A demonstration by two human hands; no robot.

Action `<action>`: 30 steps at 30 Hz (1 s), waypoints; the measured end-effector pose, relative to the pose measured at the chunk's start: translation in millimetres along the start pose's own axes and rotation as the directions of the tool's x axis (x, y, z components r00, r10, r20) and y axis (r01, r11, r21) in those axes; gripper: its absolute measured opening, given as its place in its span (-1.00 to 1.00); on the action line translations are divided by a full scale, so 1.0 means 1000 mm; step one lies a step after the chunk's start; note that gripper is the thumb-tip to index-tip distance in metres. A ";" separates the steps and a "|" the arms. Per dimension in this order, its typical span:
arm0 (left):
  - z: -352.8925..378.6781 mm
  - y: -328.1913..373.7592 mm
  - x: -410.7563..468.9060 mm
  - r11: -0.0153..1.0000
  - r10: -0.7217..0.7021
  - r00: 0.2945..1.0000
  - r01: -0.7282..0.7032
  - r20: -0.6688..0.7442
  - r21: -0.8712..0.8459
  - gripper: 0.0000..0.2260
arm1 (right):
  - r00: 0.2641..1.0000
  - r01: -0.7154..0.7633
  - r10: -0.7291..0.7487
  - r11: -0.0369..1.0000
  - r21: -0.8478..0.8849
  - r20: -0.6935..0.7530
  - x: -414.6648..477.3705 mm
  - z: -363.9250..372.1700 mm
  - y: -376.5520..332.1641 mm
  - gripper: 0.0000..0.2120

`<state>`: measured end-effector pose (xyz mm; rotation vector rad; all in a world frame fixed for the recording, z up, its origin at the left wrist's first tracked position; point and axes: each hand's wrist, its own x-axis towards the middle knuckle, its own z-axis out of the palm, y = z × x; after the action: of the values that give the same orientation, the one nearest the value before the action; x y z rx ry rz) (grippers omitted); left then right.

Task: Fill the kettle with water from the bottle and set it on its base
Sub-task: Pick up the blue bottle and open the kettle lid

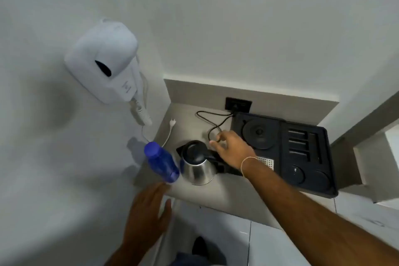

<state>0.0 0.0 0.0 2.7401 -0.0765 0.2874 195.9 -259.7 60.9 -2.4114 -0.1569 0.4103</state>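
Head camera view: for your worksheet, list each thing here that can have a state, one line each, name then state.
kettle: upright on the counter, off its base, lid shut
kettle base: bare, in the black tray
blue bottle: standing, cap on
black cord: runs to the wall socket
white plug: unplugged, lying loose
right hand: open, over the kettle handle
left hand: open, holding nothing

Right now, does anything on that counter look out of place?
Yes: the kettle stands on the counter, off its round base in the black tray. A loose white plug lies unplugged near the wall.
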 end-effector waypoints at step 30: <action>0.049 -0.065 0.094 0.499 -0.462 0.854 0.475 0.241 -0.725 -0.22 | 0.960 -0.252 0.256 0.967 -0.044 0.111 0.034 0.075 -0.018 -0.45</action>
<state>107.3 40.3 -48.5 1.7872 0.4531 0.0411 203.0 -192.6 10.1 -2.4446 0.0989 0.6705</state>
